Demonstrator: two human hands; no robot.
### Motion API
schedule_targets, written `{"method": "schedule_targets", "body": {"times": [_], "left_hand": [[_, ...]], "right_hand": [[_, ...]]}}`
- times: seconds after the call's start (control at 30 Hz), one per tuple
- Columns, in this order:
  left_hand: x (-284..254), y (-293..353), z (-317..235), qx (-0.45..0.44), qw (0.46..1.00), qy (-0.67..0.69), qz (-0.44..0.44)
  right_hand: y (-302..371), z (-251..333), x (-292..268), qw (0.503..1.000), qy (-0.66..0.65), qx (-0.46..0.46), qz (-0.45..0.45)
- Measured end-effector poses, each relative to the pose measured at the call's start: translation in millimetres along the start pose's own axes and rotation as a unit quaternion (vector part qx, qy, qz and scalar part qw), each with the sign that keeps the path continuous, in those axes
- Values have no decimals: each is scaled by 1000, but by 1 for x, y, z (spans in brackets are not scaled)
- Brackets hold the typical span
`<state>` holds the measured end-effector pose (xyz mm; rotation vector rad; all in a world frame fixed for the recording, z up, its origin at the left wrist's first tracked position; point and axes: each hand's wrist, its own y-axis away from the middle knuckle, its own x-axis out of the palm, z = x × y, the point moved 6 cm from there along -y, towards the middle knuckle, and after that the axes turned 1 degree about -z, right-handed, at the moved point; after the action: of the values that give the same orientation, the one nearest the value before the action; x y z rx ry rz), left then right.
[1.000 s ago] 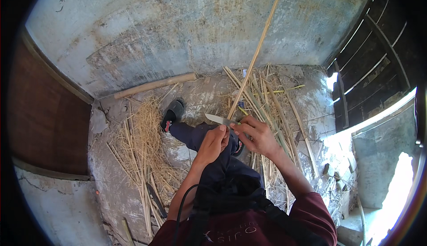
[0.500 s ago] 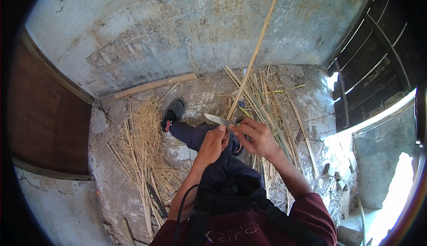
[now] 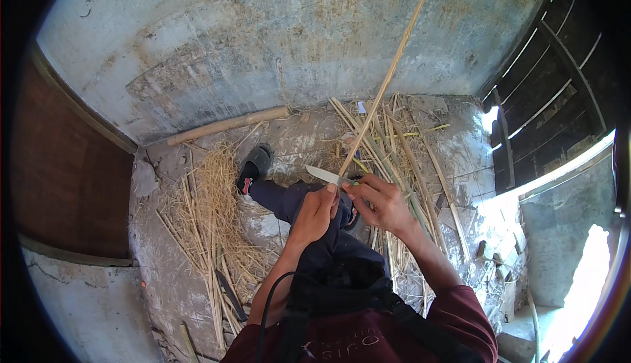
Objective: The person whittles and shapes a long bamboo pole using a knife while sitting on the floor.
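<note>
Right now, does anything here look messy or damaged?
Yes. Tangled shavings litter the floor on the left, loose strips lie crisscrossed on the right, and the wall is stained. The knife in the right hand shows no obvious damage.

Free to pass left of left hand, over straw pile. Open also ahead, toward wall, left of long strip. Barred ahead-right by long strip, slanting from hands up across wall. Tight between left hand and right hand, with knife across the gap, tip out leftward. Hemmed beneath by trousered leg. Cluttered low on the right with bamboo strips across floor; stopped low at wall's foot by pole.
</note>
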<state>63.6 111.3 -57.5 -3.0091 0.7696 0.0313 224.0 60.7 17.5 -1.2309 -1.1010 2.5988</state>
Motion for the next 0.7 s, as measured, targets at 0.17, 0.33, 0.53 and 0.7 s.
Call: {"method": "schedule_targets", "body": {"times": [0.17, 0.33, 0.53, 0.7], "left_hand": [[1, 0, 4, 11, 1000, -2, -10], [-4, -1, 8, -5, 1000, 10, 11], [-5, -1, 15, -30, 999, 10, 15], [-5, 2, 4, -7, 999, -34, 13]], "right_hand": [[0, -1, -1, 1000, 6, -7, -7], [-9, -2, -6, 999, 23, -23, -1], [-20, -31, -29, 997, 20, 33, -69], [-17, -16, -21, 1000, 5, 15, -3]]}}
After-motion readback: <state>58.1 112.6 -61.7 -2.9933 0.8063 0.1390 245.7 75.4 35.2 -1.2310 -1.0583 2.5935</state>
